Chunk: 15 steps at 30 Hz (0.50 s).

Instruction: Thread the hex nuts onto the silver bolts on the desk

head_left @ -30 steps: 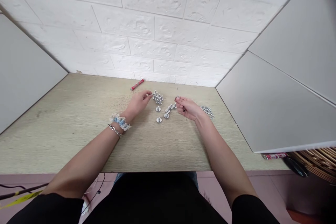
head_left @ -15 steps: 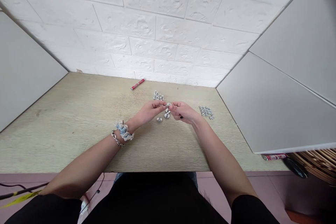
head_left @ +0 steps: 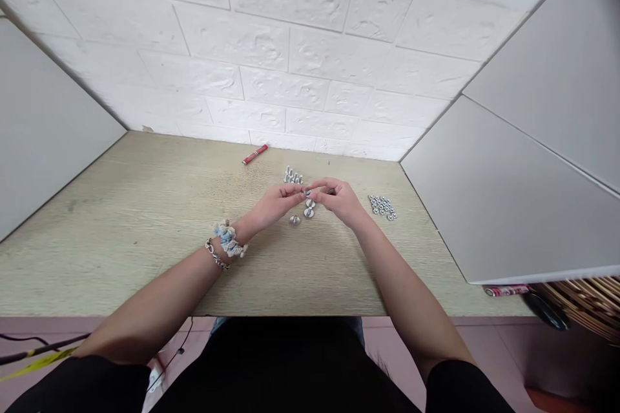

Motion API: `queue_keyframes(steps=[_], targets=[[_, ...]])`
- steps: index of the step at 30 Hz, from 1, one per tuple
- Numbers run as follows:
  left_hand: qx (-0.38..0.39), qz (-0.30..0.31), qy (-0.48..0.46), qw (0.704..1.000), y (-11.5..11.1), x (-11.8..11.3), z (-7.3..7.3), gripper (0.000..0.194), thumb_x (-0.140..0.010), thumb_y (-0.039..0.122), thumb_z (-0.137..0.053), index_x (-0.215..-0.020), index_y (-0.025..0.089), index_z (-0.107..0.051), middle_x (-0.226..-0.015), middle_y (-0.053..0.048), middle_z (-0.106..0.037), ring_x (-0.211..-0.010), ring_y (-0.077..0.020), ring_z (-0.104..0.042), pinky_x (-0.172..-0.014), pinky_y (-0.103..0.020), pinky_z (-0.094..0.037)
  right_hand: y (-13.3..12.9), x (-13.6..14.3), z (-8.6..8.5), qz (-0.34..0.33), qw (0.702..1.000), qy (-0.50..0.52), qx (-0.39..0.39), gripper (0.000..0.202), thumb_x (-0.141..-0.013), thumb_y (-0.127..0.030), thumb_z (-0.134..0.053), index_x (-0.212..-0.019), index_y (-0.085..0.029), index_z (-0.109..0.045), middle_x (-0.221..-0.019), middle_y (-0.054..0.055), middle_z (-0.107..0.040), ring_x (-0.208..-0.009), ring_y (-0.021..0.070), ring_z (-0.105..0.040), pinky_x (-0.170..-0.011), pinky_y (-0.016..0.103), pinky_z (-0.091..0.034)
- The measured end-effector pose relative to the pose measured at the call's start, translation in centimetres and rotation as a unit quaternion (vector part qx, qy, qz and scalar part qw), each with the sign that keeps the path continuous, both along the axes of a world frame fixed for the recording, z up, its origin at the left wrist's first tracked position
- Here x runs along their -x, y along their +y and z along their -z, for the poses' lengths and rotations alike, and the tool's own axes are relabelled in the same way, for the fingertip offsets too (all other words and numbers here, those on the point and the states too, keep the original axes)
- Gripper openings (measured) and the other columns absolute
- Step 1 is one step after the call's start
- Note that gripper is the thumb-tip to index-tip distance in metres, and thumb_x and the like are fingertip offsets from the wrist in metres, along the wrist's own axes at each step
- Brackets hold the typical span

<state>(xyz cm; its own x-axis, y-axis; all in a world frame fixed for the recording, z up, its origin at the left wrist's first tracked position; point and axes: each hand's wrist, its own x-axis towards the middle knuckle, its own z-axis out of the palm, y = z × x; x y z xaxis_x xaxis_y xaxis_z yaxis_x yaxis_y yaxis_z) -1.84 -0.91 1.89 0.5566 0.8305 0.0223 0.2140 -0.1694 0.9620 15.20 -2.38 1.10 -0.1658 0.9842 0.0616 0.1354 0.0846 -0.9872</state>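
Note:
Above the middle of the table, my left hand [head_left: 278, 203] pinches a small metal bolt [head_left: 307, 192] between thumb and fingertips. My right hand [head_left: 339, 199] meets it from the other side, thumb and index finger closed on the same piece. Fingertips cover much of the bolt, so a nut or washer on it cannot be made out clearly. Just below the hands lie bolts with wide round washers [head_left: 309, 212], and another such bolt with washer [head_left: 295, 221] sits to the left. Behind the fingers, several bolts [head_left: 292, 175] stand upright in a cluster.
Several flanged nuts [head_left: 382, 205] lie grouped right of my right hand. A red marker-like tube [head_left: 254, 154] rests near the white brick wall [head_left: 261, 84]. Grey panels [head_left: 523, 187] bound both sides. A wicker basket [head_left: 586, 300] is at the lower right.
My right hand has turned and its fingers have shifted on the small metal piece. The left hand keeps its pinch in nearly the same place. Pieces on the table have not moved.

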Motion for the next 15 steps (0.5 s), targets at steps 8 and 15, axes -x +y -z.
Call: queue_keyframes(steps=[8,15], targets=[[-0.057,-0.076,0.019,0.995,1.1,0.7,0.4,0.039,-0.079,0.04,-0.049,-0.11,0.018,-0.06,-0.107,-0.004,-0.063,-0.097,-0.0171,-0.055,-0.087,-0.028,-0.039,0.2,-0.8,-0.5,0.084,0.994,-0.048,-0.046,0.026,-0.062,-0.039,-0.066,-0.075,-0.017,-0.066,-0.06,0.0,-0.056,-0.052,0.0085,-0.041,-0.049,0.023,-0.03],[-0.134,-0.136,0.142,0.971,3.3,1.6,2.3,0.041,-0.08,0.041,-0.043,-0.107,0.018,-0.062,-0.069,0.0,-0.064,-0.064,-0.0153,-0.054,-0.063,-0.026,-0.04,2.3,-4.4,1.1,0.221,0.957,-0.168,-0.08,0.024,-0.065,-0.038,-0.061,-0.073,-0.017,-0.066,-0.049,-0.003,-0.048,-0.049,0.0098,-0.037,-0.051,0.024,-0.03]])
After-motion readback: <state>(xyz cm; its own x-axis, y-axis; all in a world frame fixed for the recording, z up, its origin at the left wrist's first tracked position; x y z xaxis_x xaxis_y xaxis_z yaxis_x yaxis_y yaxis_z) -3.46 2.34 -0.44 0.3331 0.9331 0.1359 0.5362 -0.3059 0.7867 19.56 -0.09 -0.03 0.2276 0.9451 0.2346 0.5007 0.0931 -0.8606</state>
